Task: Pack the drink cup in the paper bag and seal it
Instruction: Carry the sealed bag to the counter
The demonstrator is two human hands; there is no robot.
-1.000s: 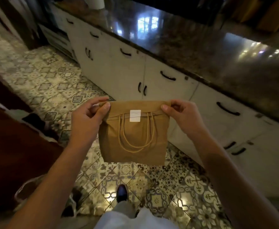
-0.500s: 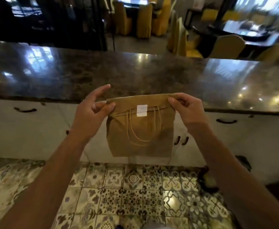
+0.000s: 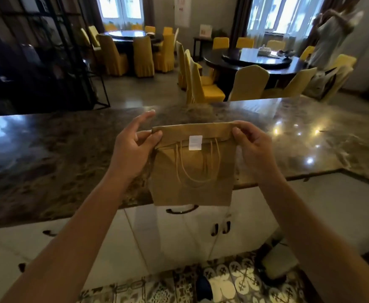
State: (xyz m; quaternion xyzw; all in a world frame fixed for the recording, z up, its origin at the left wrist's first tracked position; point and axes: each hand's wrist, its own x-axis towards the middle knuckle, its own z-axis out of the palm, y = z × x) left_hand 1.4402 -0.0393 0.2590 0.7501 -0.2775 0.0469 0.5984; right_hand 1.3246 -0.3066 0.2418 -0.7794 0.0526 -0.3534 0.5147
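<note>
A brown paper bag [image 3: 192, 171] hangs in the air in front of me, its top folded over and held down by a white sticker [image 3: 195, 142]. Its twine handles lie flat against the front. My left hand [image 3: 133, 149] pinches the folded top's left corner between thumb and fingers, the index finger pointing up. My right hand [image 3: 252, 147] pinches the right corner. The drink cup is not visible; the bag hides whatever is inside.
A dark polished stone counter [image 3: 58, 154] runs across just behind and below the bag, with white cabinet doors [image 3: 179, 232] under it. Patterned floor tiles [image 3: 233, 283] lie below. Beyond are round tables with yellow-covered chairs [image 3: 201, 84] and a person [image 3: 330, 36] at far right.
My view has swung up from the floor to the counter and dining room. Both hands kept pinching the bag's top corners and carried it up to the counter's edge.
</note>
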